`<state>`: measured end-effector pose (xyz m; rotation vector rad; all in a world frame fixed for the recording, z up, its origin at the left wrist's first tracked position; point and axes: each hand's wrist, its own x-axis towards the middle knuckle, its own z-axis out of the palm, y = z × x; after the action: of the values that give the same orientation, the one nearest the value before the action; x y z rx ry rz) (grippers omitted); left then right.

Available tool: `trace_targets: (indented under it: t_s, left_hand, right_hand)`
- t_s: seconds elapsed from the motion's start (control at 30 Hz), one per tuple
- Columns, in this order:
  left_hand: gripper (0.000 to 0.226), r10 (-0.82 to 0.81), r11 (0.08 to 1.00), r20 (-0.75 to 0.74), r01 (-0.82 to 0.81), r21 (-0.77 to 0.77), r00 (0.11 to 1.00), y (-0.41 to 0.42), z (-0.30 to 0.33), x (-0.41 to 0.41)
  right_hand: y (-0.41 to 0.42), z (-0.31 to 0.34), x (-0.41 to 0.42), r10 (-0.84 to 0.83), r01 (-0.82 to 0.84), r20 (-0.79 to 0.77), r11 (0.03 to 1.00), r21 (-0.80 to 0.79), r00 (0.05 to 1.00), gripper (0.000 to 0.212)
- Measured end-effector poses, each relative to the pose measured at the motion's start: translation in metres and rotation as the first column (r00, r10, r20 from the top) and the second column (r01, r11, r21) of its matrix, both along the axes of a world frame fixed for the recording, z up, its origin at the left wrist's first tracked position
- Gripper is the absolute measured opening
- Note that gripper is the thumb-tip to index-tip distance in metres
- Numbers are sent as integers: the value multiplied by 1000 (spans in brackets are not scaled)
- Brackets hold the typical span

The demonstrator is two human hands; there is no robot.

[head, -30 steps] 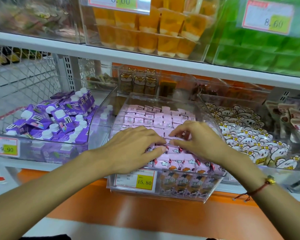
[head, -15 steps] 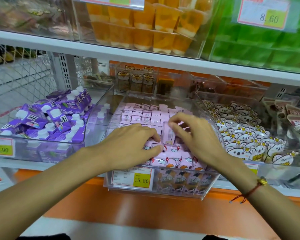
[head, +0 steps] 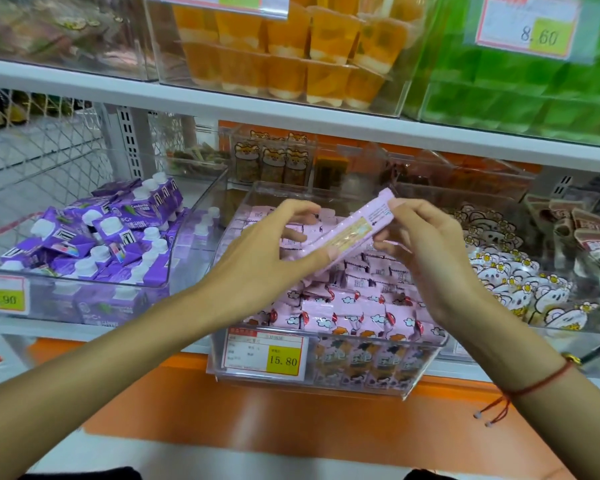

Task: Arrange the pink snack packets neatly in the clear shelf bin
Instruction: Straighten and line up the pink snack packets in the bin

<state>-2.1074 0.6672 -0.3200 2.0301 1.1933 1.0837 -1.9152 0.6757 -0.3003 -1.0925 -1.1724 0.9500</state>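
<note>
Both hands are raised above the clear shelf bin (head: pixel 326 382), holding one long pink snack packet (head: pixel 352 233) between them, lifted clear of the heap below and tilted so that its right end sits higher, toward the bin's back edge, and its left end lower, over the middle of the bin. The left hand (head: pixel 257 258) pinches the lower end, thumb pressed on the packet's near face and the other fingers curled behind it; the right hand (head: pixel 426 251) grips the upper end with thumb and forefinger closed on it, the remaining fingers bent loosely beneath. The packet's printed back panel (a yellowish label with small text) faces the camera. Under the hands the bin is filled with more pink packets (head: pixel 354 313): along the front edge they stand in a row with cloud and cartoon prints showing, while toward the back edge they lie flatter in overlapping rows. A price tag (head: pixel 265 353) reading 15.80 is fixed to the bin's front wall near its left corner. A red string bracelet (head: pixel 534 386) circles the right wrist. On the same shelf, the bin to the left holds purple cartons with white caps (head: pixel 94 244), and the bin to the right holds white pouches with cartoon faces (head: pixel 520 285). On the shelf above stand orange jelly cups (head: pixel 291 50) and green packs (head: pixel 520 95) in clear boxes
</note>
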Motion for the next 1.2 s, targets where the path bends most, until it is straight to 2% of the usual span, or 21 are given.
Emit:
trace_targets:
  t_s: [0.07,0.13,0.2,0.23,0.27,0.33,0.43,0.47,0.5,0.57,0.63,0.7,0.77,0.87,0.93,1.03,1.2]
  left_hand:
    - [28,-66,996,72,69,-50,995,3,4,0]
    - [15,-28,971,262,88,-222,965,5,6,1]
    - [16,105,857,495,174,-485,862,5,13,1]
    - [17,156,799,561,231,-556,813,6,15,1]
    - [16,177,765,581,260,-589,795,7,15,0]
    - [16,170,748,571,272,-606,803,8,15,-1]
    - [22,144,767,494,219,-603,857,9,13,1]
    - [25,136,771,473,207,-602,870,9,12,1]
    - [30,125,777,460,202,-597,879,10,12,2]
    - [38,110,813,431,169,-558,896,11,12,4]
    - [38,110,914,300,22,-406,948,12,9,4]
    - [28,94,991,16,-92,-99,995,13,1,0]
    - [26,39,998,-244,-27,53,969,12,-7,-4]
    - [31,38,989,-533,46,144,845,12,-13,-7]
    - [33,69,980,-645,70,188,761,12,-13,-8]
    - [34,87,980,-684,60,189,724,12,-12,-11]
    - [32,134,977,-695,21,211,706,14,-13,-8]
  right_hand:
    - [0,1,-1,64,-72,-90,994,-86,994,19]
    - [1,3,0,84,-94,-72,986,-139,994,29]
    - [2,4,4,-3,16,186,998,-67,982,34]
    - [1,4,5,-80,67,325,996,51,942,32]
    - [-2,6,6,-136,61,423,980,187,896,31]
    - [-9,8,5,-168,-96,608,921,377,776,37]
    - [-13,3,1,-220,-356,876,850,388,429,50]
    - [-12,0,-1,-231,-385,902,845,372,364,48]
    - [-11,-2,-2,-246,-380,904,845,376,349,45]
    - [-9,-4,-1,-284,-315,865,847,429,413,37]
    - [-5,-3,3,-207,-200,768,895,399,606,28]
    - [-1,1,7,-31,-131,547,958,255,837,26]
    - [5,0,11,71,-114,330,987,115,941,27]
    - [9,-7,11,127,-131,218,991,8,968,35]
    - [10,-10,9,148,-148,166,989,-16,975,50]
    - [12,-15,2,165,-166,149,986,-4,975,63]
    - [9,-24,-16,186,-219,387,975,44,903,53]
